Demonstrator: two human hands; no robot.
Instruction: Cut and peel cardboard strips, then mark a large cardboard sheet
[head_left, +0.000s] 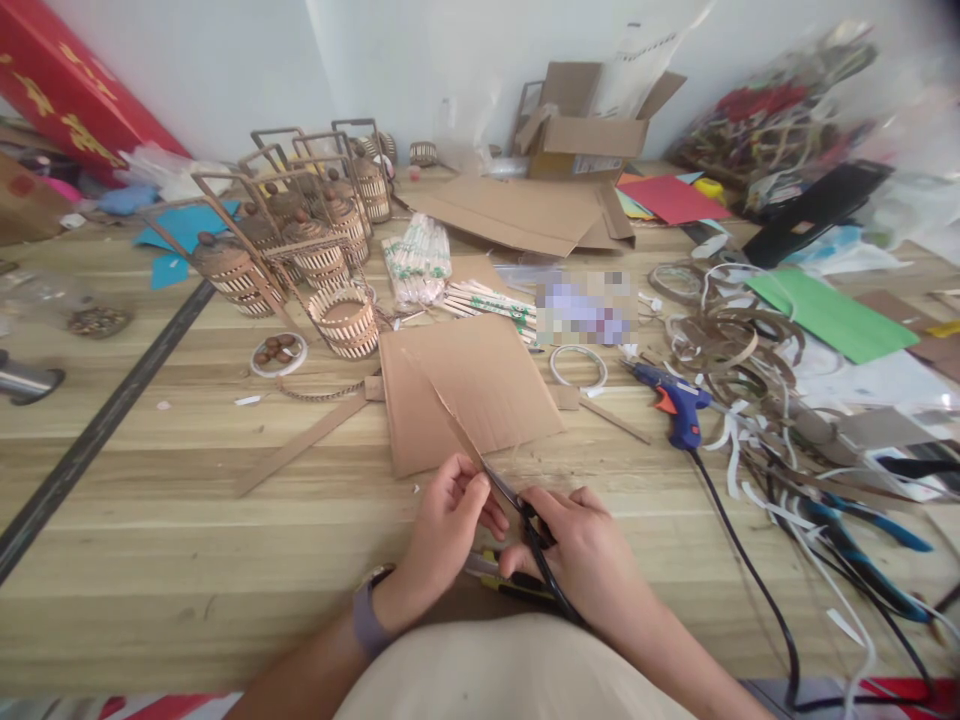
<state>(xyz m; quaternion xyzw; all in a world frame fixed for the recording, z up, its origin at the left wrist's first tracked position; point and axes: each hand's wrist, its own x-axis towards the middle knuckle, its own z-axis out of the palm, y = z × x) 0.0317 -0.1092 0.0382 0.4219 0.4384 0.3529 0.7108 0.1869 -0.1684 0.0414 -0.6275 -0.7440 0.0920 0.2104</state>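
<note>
My left hand (450,520) pinches a narrow brown cardboard strip (463,437), which slants up and away over a flat cardboard sheet (469,385). Black-handled scissors (534,540) are in my right hand (574,540), fingers wrapped round the handles. Their blades reach to the strip, close by my left fingertips; I cannot tell whether they cut into it. Partly hidden under my hands lies a yellow and black utility knife (517,585). Two more cardboard strips (311,440) stick out to either side of the sheet.
Small slatted lantern-like baskets (300,240) with tall handles stand at the back left. A blue glue gun (679,400) and its cord lie to the right, near blue-handled pliers (855,550) and tangled strips (742,350). An open cardboard box (589,140) stands at the back.
</note>
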